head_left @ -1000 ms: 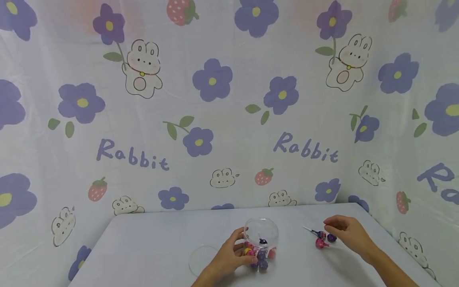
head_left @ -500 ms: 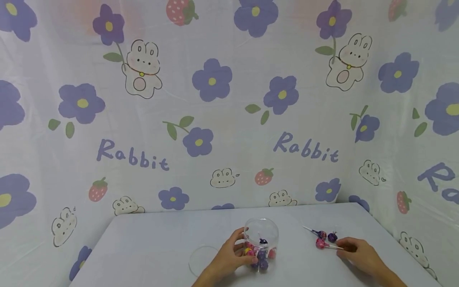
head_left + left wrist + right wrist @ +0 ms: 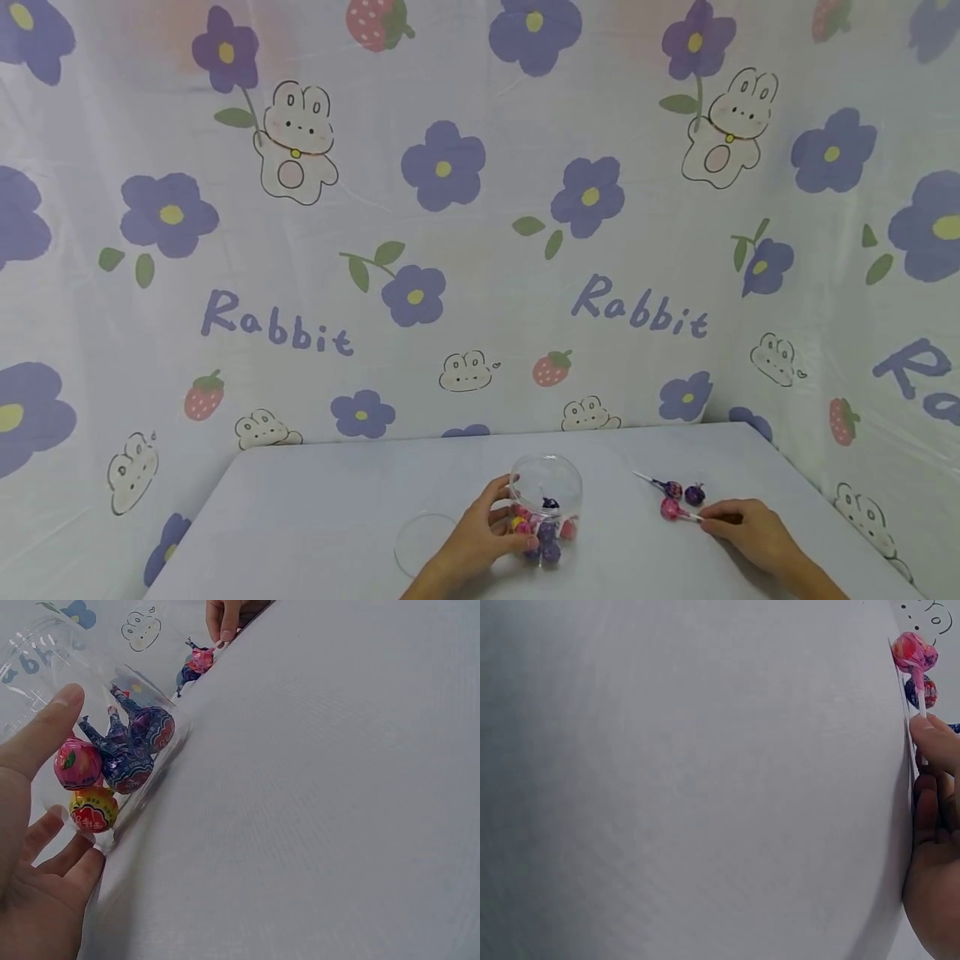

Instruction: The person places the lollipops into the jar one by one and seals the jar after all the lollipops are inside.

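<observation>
My left hand (image 3: 472,537) holds a clear plastic jar (image 3: 551,483) upright on the table, thumb in front and fingers around its left side. Inside lie several wrapped lollipops: purple ones (image 3: 126,769), a pink one (image 3: 77,763) and a yellow one (image 3: 94,810). To the right, my right hand (image 3: 753,533) pinches the white stick of a pink lollipop (image 3: 670,508) between thumb and fingers. That lollipop's head is near the tabletop; whether it touches cannot be told. Just behind it lie a purple-and-red lollipop (image 3: 673,490), stick pointing left, and a dark purple one (image 3: 695,495).
A thin, clear round lid (image 3: 397,546) lies flat on the white-covered table (image 3: 300,517), left of the jar and partly behind the left forearm. Behind the table hangs a printed curtain (image 3: 480,242) with flowers and rabbits.
My right hand has come down from beside the dark purple lollipop to the pink lollipop's stick and now pinches it. My left hand and the jar stay in place.
</observation>
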{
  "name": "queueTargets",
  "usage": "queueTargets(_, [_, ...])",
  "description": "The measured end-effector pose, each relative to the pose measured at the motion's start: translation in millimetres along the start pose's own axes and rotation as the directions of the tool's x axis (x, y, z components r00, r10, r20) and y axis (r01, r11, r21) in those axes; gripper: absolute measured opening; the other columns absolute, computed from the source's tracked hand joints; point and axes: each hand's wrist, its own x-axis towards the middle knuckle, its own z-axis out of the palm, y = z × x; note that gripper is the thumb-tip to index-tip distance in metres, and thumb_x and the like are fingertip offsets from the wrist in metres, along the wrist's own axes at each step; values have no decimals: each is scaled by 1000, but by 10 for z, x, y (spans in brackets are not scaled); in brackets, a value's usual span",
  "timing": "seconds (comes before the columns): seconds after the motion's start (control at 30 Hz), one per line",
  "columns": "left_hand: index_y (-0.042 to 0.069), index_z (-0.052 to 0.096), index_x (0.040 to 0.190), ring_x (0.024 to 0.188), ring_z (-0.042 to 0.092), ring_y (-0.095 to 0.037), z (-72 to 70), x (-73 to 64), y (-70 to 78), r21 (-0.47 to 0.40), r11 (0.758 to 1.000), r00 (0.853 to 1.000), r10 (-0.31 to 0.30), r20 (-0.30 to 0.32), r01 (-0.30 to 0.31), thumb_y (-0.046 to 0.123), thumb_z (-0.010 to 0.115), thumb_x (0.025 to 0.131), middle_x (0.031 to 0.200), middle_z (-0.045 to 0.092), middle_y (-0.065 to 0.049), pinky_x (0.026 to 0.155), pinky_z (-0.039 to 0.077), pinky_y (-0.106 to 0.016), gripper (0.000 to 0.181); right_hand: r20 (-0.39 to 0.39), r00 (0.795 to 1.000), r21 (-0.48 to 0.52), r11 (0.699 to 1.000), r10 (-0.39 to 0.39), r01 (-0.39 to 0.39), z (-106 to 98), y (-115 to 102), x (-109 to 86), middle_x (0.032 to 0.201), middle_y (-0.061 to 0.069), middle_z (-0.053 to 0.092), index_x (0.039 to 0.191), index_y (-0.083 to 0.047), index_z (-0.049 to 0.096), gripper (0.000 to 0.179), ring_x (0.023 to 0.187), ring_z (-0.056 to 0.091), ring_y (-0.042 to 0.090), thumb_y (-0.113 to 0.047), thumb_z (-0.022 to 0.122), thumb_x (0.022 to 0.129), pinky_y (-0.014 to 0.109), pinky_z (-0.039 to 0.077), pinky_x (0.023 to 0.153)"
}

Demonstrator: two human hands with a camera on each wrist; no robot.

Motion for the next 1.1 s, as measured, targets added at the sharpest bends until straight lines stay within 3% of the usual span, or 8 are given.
queueTargets(0.33, [21,44,153,136,50,-43,-8,-11,21,0,1000,1000,-3,-1,3,19,90,84,147,47,-14,110,45,-49,83,-21,998,130,990,52,-49,-26,-52,-20,109,13,74,109,-1,78,22,100,64,27,-19,76,95,43,56,85])
queueTargets(0.6, [23,45,153,136,50,-42,6,7,22,-2,1000,1000,-19,-2,19,22,90,84,147,48,-12,109,46,-46,83,-15,999,188,981,45,-42,-91,-124,-41,107,12,74,109,1,77,21,95,64,21,-16,73,98,29,54,77])
queueTargets(1.1, [22,45,153,136,49,-43,-4,-19,59,7,999,999,-32,-1,32,20,90,83,147,47,-14,109,45,-48,83,23,1000,336,942,-13,4,-152,-676,12,105,13,73,112,4,75,21,92,65,26,-11,71,99,33,59,78])
